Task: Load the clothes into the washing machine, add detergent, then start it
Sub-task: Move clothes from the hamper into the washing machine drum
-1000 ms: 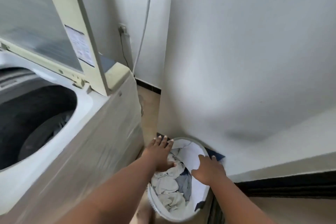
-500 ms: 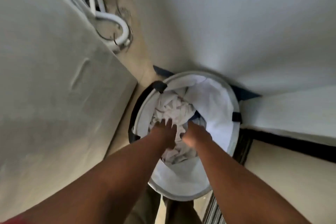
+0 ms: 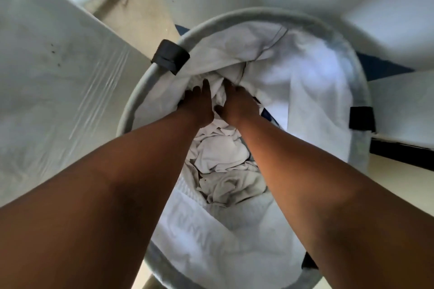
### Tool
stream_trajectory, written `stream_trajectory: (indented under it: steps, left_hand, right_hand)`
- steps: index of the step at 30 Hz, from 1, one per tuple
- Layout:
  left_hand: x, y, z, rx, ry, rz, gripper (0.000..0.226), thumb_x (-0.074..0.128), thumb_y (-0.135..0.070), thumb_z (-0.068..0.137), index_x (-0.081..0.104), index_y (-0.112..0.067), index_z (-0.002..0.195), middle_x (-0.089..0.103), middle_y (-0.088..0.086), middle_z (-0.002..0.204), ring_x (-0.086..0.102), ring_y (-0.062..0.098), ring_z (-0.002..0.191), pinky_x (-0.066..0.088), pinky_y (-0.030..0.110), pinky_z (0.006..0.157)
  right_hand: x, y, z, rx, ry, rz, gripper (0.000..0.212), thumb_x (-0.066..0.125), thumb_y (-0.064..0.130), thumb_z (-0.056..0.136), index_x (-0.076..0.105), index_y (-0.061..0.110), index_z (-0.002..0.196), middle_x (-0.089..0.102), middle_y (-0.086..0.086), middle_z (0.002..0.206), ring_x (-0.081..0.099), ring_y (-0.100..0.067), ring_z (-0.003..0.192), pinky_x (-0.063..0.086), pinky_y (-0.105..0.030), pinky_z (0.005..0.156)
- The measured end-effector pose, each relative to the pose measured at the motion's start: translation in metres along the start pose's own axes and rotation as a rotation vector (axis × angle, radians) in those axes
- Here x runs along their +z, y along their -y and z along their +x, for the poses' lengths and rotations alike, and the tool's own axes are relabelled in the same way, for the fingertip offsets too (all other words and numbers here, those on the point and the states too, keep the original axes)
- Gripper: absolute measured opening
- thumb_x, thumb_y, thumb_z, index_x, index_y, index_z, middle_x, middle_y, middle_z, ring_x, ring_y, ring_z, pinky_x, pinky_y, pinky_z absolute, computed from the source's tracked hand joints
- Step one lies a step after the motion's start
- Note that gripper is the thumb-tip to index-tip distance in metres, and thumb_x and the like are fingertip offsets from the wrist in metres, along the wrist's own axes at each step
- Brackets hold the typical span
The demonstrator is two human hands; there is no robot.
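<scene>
Both arms reach down into the round laundry basket [image 3: 131, 110], where the left hand [image 3: 198, 105] and right hand [image 3: 237, 105] lie side by side on the heap of white clothes [image 3: 223, 152]. Whether either hand grips cloth cannot be told; the fingertips are buried. Just left stands the plastic-wrapped washing machine [image 3: 58, 91].

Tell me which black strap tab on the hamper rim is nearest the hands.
The black tab on the rim's upper left, beside the left hand; the others sit farther right.
</scene>
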State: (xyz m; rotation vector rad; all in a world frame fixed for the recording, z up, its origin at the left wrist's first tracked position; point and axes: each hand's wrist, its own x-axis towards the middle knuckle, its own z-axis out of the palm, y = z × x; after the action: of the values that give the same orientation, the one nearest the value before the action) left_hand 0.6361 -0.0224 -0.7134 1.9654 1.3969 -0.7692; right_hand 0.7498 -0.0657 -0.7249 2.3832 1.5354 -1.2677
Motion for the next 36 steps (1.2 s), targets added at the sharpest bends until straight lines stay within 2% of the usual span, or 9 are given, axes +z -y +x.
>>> stream_trajectory:
  steps: [3, 6, 9, 16, 22, 26, 30, 34, 36]
  left_hand:
    - [0.005, 0.003, 0.007, 0.006, -0.060, 0.033, 0.085, 0.060, -0.030, 0.091, 0.005, -0.010, 0.152, 0.034, 0.020, 0.143, 0.040, 0.040, 0.129, 0.040, 0.049, 0.100]
    - [0.003, 0.006, 0.010, 0.072, -0.126, 0.048, 0.049, 0.054, -0.018, 0.089, 0.042, -0.002, 0.134, 0.050, 0.022, 0.129, 0.050, 0.039, 0.120, 0.043, 0.043, 0.095]
    - [-0.005, 0.004, -0.001, 0.068, -0.172, 0.070, 0.030, 0.051, -0.016, 0.090, 0.058, -0.001, 0.115, 0.053, 0.020, 0.122, 0.052, 0.037, 0.114, 0.043, 0.040, 0.091]
    - [-0.038, -0.006, -0.069, 0.006, -0.244, 0.020, 0.032, 0.046, -0.019, 0.093, 0.053, -0.005, 0.121, 0.044, 0.018, 0.131, 0.049, 0.036, 0.113, 0.044, 0.039, 0.086]
    - [-0.092, -0.023, -0.158, 0.071, -0.239, -0.201, 0.047, 0.043, -0.023, 0.095, 0.037, -0.009, 0.140, 0.061, 0.020, 0.118, 0.060, 0.037, 0.103, 0.047, 0.040, 0.082]
    - [-0.149, -0.040, -0.231, 0.178, -0.219, -0.165, 0.035, 0.040, -0.016, 0.098, 0.041, 0.001, 0.129, 0.056, 0.025, 0.120, 0.056, 0.038, 0.104, 0.041, 0.041, 0.081]
    - [-0.209, -0.060, -0.289, 0.230, -0.217, -0.207, 0.029, 0.043, -0.017, 0.095, 0.045, -0.004, 0.120, 0.060, 0.023, 0.115, 0.057, 0.037, 0.101, 0.040, 0.037, 0.076]
    - [-0.275, -0.075, -0.346, 0.247, -0.241, -0.272, 0.024, 0.042, -0.023, 0.094, 0.051, -0.009, 0.111, 0.062, 0.019, 0.114, 0.057, 0.036, 0.105, 0.042, 0.035, 0.081]
    - [-0.313, -0.083, -0.374, 0.240, -0.251, -0.322, 0.026, 0.041, -0.025, 0.095, 0.055, -0.009, 0.111, 0.061, 0.017, 0.118, 0.055, 0.034, 0.110, 0.042, 0.033, 0.085]
  right_hand:
    - [0.006, -0.006, 0.008, -0.028, -0.043, -0.119, 0.092, 0.069, 0.051, 0.078, 0.020, 0.026, 0.152, 0.047, -0.014, 0.140, 0.045, -0.035, 0.128, 0.042, -0.044, 0.098]
    - [0.006, -0.007, 0.011, -0.030, -0.043, -0.162, 0.092, 0.069, 0.053, 0.077, 0.019, 0.032, 0.151, 0.050, -0.012, 0.136, 0.046, -0.036, 0.125, 0.041, -0.045, 0.096]
    - [-0.001, -0.005, 0.008, -0.027, -0.024, -0.235, 0.063, 0.059, 0.052, 0.086, 0.038, 0.034, 0.142, 0.053, -0.010, 0.132, 0.043, -0.034, 0.123, 0.038, -0.043, 0.096]
    - [-0.053, 0.013, -0.059, -0.068, -0.058, -0.207, 0.049, 0.058, 0.048, 0.086, 0.051, 0.027, 0.130, 0.044, -0.014, 0.124, 0.046, -0.036, 0.113, 0.041, -0.042, 0.089]
    - [-0.113, 0.037, -0.154, -0.101, -0.088, -0.014, 0.046, 0.064, 0.045, 0.080, 0.058, 0.019, 0.118, 0.050, -0.015, 0.119, 0.057, -0.037, 0.104, 0.049, -0.041, 0.083]
    - [-0.157, 0.055, -0.222, -0.132, -0.092, 0.044, 0.035, 0.067, 0.039, 0.078, 0.059, 0.013, 0.100, 0.051, -0.010, 0.107, 0.058, -0.033, 0.088, 0.049, -0.035, 0.070]
    - [-0.206, 0.074, -0.276, -0.078, -0.054, 0.248, 0.028, 0.065, 0.039, 0.077, 0.048, 0.026, 0.094, 0.046, 0.002, 0.106, 0.056, -0.022, 0.085, 0.044, -0.030, 0.069]
    - [-0.243, 0.090, -0.318, 0.004, 0.004, 0.593, 0.062, 0.064, 0.047, 0.067, 0.033, 0.042, 0.120, 0.044, 0.005, 0.127, 0.054, -0.017, 0.107, 0.052, -0.039, 0.087]
    - [-0.261, 0.101, -0.331, 0.010, 0.023, 0.774, 0.078, 0.070, 0.044, 0.075, 0.024, 0.041, 0.137, 0.041, 0.003, 0.142, 0.051, -0.016, 0.116, 0.051, -0.033, 0.089]
